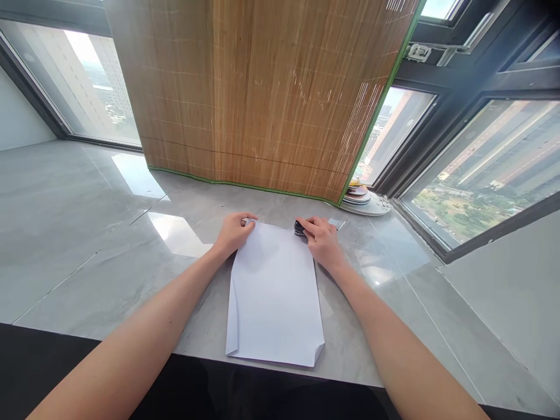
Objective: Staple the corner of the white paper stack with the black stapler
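Observation:
White sheets of paper lie lengthwise in front of me, their near edge close to the front of the grey surface. The left long side and the near right corner curl up. My left hand pinches the far left corner between thumb and fingers. At the far right corner, my right hand is closed around a small black stapler, whose front end sits over the paper's corner. My fingers hide most of the stapler.
The paper rests on a grey marble-look ledge. Behind it hangs a bamboo blind with green edging. A stack of plates stands at the back right by the window. Near my right hand lies something clear and thin.

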The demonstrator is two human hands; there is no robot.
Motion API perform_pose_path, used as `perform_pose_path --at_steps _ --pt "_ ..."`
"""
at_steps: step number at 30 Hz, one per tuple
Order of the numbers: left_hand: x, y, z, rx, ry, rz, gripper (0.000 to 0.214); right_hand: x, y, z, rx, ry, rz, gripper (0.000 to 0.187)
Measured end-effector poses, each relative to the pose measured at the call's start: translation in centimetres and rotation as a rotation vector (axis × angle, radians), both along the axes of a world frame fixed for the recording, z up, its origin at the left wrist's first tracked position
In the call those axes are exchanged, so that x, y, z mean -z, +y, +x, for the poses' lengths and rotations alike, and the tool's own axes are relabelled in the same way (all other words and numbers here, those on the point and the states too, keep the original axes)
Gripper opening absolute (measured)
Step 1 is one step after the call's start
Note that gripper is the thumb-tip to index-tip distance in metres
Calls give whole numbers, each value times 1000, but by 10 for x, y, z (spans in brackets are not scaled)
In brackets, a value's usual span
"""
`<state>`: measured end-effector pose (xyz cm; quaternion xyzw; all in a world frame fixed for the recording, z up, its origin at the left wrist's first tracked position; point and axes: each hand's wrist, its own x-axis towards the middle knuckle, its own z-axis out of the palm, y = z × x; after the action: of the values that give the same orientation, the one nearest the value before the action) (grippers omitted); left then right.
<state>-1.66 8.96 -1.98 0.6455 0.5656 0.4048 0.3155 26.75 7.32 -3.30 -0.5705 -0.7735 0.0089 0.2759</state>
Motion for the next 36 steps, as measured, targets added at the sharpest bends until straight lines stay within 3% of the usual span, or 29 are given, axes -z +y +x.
perform_pose_path --at_steps 11,15,19,23,29,32,36 --pt "2 2 -1 1 9 16 38 1 -4 -7 -2 -238 27 64" --pt "2 2 -1 -8 12 2 39 2 -3 -6 -17 -259 38 60" --pt "3 3 -2 8 35 18 37 1 2 6 5 -168 11 62" --pt "7 5 -3 13 66 44 36 5 11 25 119 -14 -15 68" --pt "14 9 -4 19 117 86 38 -2 9 30 261 216 138 62" --pt "16 10 -4 16 182 140 35 -14 -7 7 176 352 235 58" --pt "18 14 -5 37 281 175 29 -18 -33 -37 -155 400 77 59"
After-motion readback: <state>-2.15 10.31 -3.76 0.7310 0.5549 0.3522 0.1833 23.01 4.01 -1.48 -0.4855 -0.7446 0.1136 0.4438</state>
